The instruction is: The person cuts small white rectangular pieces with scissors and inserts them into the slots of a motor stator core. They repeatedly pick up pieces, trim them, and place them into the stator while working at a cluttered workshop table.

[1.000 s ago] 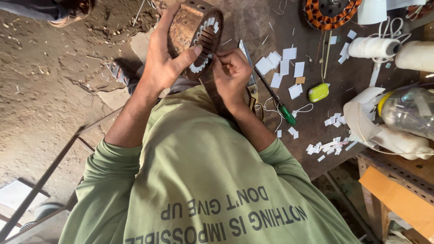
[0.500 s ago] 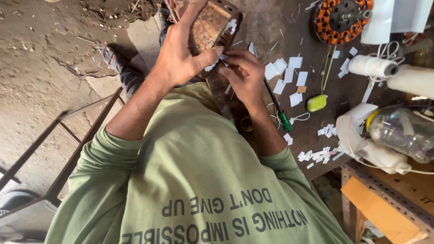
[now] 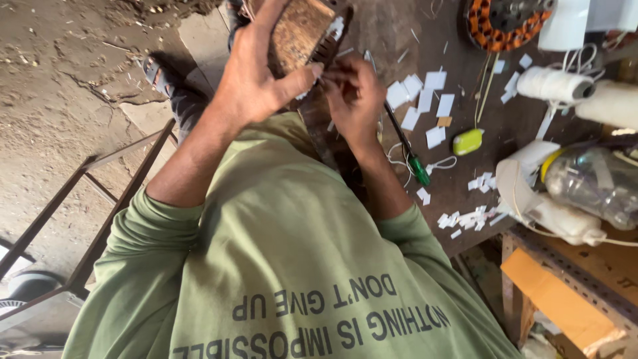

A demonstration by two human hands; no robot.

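Note:
My left hand (image 3: 256, 83) grips a round rusty-brown motor stator (image 3: 302, 30) from the side, the thumb pressed against its slotted rim. My right hand (image 3: 355, 100) is pinched at the same rim beside that thumb, fingertips on a small white slip at the slots; what it holds is too small to tell. Both hands work over the edge of a dark wooden bench (image 3: 392, 40). My green sleeves and shirt fill the lower part of the head view.
White paper slips (image 3: 425, 100) lie scattered on the bench, with a green-handled screwdriver (image 3: 409, 149), a yellow-green block (image 3: 467, 141), a copper-wound stator (image 3: 508, 23), white thread spools (image 3: 555, 83) and a plastic bottle (image 3: 591, 183). A metal frame (image 3: 100, 193) stands on the dirt floor at left.
The stator and both hands have shifted toward the top of the view. My left hand has turned its grip on the stator, and the right hand stays pinched at the rim.

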